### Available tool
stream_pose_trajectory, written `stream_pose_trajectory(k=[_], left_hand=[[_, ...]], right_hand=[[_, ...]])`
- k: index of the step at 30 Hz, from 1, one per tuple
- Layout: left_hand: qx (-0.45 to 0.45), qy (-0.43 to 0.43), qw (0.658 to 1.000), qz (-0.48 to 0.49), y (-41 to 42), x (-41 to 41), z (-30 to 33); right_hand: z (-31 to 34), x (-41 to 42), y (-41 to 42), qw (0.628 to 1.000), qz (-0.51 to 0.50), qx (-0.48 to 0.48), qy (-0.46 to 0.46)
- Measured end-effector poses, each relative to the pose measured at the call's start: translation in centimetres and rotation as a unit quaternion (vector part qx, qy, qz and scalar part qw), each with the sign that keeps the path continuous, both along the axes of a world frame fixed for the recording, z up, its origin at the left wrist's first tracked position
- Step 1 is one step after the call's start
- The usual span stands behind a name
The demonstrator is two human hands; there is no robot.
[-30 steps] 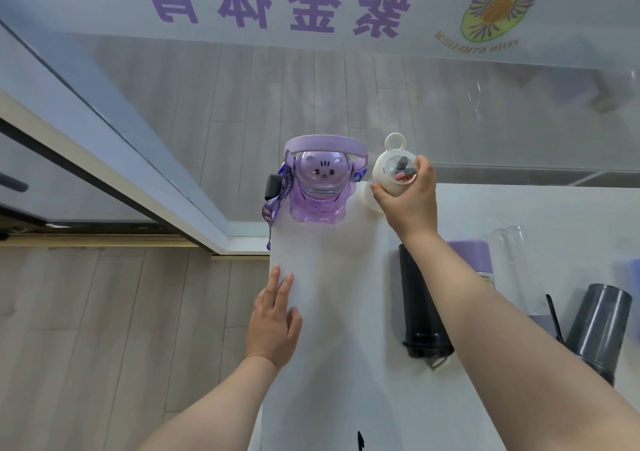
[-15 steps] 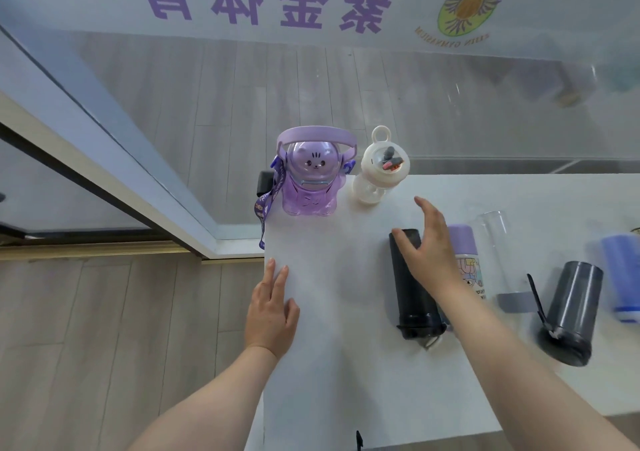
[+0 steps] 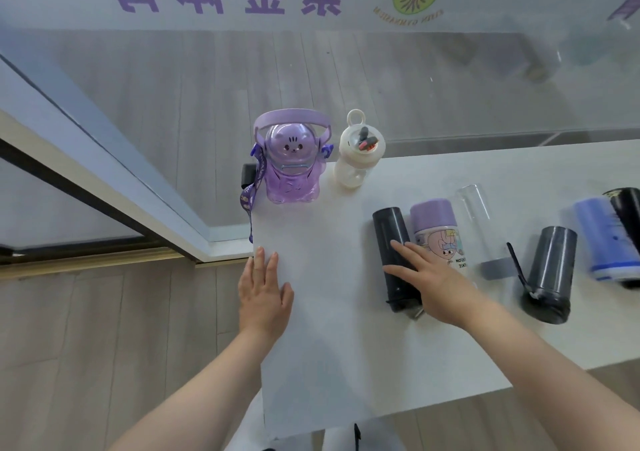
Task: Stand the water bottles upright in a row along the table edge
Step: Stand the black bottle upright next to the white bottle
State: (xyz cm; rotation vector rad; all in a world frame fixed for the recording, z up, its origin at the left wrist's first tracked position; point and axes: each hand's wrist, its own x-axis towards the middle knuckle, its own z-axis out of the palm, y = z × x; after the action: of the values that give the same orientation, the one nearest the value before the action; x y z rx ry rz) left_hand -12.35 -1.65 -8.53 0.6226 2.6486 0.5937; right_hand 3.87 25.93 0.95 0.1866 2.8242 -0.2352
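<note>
Along the far table point(image 3: 346, 364) edge two bottles already stand — the purple bear bottle point(image 3: 292, 170) and the white bottle point(image 3: 358, 154) beside it. My right hand point(image 3: 431, 277) lies open over the black bottle point(image 3: 394, 256), fingers spread, not yet closed on it; it lies flat, touching the purple-capped bottle point(image 3: 438, 232). My left hand point(image 3: 265, 293) rests flat and open at the table's left edge. Risk, I'd judge: round bodies roll — a careless scoop could nudge its neighbour, or the lifted bottle could knock the white one over.
</note>
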Motion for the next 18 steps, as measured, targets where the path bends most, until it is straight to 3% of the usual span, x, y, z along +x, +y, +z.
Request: stream_pose_trajectory(k=[8,11,18], left_hand=[[-0.033,0.044,0.998,-0.017,1.6,2.5,0.9],[-0.034,0.051,0.998,-0.023,2.5,4.6,0.7],[-0.06,0.065,0.996,0.012,3.9,6.3,0.2]], right_hand=[[1.8,-0.8,0.1,0.993,0.094,0.029,-0.066],[2.7,-0.9,0.2,0.985,0.082,0.017,-0.152],[-0.2,0.5,-0.6,0.993,0.091,0.013,-0.08]])
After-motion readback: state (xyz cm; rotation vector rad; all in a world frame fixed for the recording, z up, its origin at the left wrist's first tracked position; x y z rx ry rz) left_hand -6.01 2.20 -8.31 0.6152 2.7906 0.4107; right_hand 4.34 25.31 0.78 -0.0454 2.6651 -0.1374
